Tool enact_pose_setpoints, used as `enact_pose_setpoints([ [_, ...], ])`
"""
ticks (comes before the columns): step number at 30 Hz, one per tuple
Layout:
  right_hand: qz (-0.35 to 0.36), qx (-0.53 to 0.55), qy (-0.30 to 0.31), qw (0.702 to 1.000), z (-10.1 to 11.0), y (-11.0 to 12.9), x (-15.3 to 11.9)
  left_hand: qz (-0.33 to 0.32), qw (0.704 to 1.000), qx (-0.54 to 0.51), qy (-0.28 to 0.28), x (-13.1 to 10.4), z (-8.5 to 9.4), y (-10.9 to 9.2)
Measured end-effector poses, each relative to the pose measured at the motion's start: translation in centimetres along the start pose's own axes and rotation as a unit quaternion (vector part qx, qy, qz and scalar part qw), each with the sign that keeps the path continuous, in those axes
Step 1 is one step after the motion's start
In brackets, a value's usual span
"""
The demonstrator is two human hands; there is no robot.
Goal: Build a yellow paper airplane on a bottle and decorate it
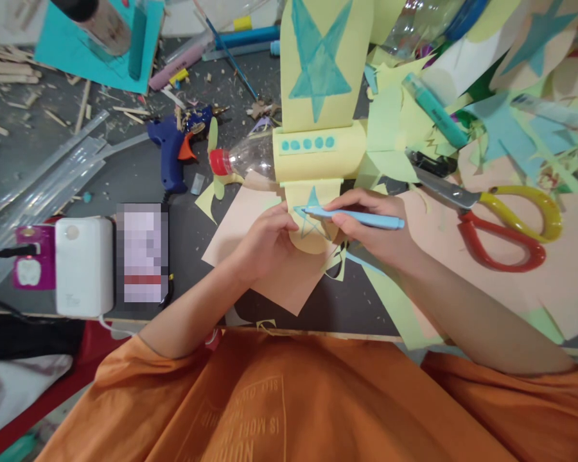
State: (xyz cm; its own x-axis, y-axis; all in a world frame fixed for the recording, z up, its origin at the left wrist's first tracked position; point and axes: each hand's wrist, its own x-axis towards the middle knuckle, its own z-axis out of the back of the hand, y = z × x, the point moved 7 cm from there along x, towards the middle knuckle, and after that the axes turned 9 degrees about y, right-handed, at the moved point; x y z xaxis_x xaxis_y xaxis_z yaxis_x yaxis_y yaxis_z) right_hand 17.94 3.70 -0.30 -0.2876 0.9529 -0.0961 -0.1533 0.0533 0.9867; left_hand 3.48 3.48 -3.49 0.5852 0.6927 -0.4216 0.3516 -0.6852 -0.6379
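A clear plastic bottle with a red cap lies on its side, wrapped in yellow paper that carries a row of blue dots. Two yellow paper wings stick out from it. On the far wing is a filled blue star. The near wing bears a star outline, partly coloured in at the top. My left hand is closed on the left edge of this wing, thumb on top. In my right hand is a light blue marker, its tip touching the star's left point.
Scissors with red and yellow handles lie at right among paper scraps and a teal marker. At left are a blue glue gun, glue sticks, a phone, a white power bank and wood bits.
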Motion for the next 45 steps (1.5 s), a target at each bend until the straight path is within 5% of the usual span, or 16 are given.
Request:
enact_pose_setpoints([
  [45,0.002,0.011,0.001,1.0,0.01,-0.27,0.04,-0.019,0.999,0.004,0.028,0.01,-0.1,-0.17],
])
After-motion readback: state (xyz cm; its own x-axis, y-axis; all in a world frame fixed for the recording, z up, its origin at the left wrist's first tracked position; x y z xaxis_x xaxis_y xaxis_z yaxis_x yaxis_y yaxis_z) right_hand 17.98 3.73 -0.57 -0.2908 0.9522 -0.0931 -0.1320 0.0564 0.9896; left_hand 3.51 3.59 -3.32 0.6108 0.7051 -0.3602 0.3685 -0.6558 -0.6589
